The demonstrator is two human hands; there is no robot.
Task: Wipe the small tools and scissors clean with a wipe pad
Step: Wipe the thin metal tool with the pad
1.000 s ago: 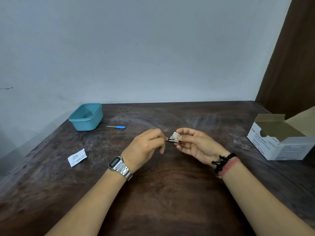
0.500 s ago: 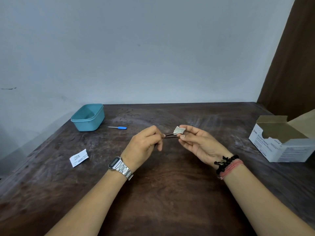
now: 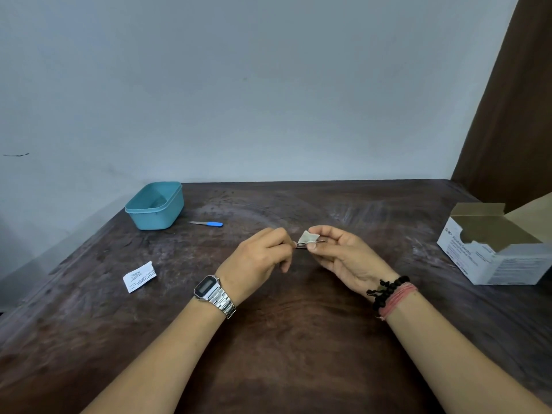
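Bare dark wooden table across the whole near half, between and below both forearms. Bare as well along the far edge from centre to right. At far left, a teal plastic container near the wall, with a blue-handled small tool lying just beside it on its right. Toward the left edge, a torn white wipe sachet, flat, well apart from the container. At right edge, an open cardboard box, flaps raised.

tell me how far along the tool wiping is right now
Done: a torn wipe packet lies on the table. In hand: the left hand holds a thin metal tool; the right hand pinches the wipe pad around it. Left: the blue-handled tool by the teal tub. No scissors visible.
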